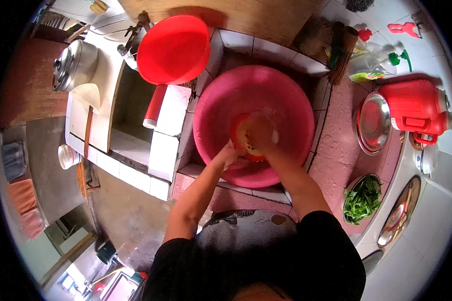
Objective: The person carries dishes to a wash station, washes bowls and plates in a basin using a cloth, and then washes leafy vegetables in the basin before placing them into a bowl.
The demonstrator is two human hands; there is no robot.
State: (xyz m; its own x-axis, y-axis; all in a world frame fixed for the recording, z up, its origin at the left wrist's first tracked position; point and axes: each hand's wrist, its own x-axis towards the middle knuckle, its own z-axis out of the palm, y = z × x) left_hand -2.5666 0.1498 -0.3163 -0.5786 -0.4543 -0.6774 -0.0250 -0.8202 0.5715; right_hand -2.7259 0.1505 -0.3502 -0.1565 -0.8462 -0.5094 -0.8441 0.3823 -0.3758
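A big pink basin (216,100) sits in the tiled sink, and both of my hands are down inside it. In it is a small round bowl (241,131) with a red rim and a yellowish inside, tilted toward me. My left hand (229,154) grips the bowl's near left rim, fingers closed. Over the bowl's inside is my right hand (261,134), smeared by motion; its fingers cannot be made out, nor whether it holds a cloth. Some whitish suds or water show beside it.
Left of the sink are a red basin (173,47), a red-and-white cylinder (155,106), a tap (135,35) and a lidded pot (78,65). On the right stand a soap bottle (374,65), stacked metal plates (374,123), a red thermos (412,108) and a bowl of leafy greens (362,199).
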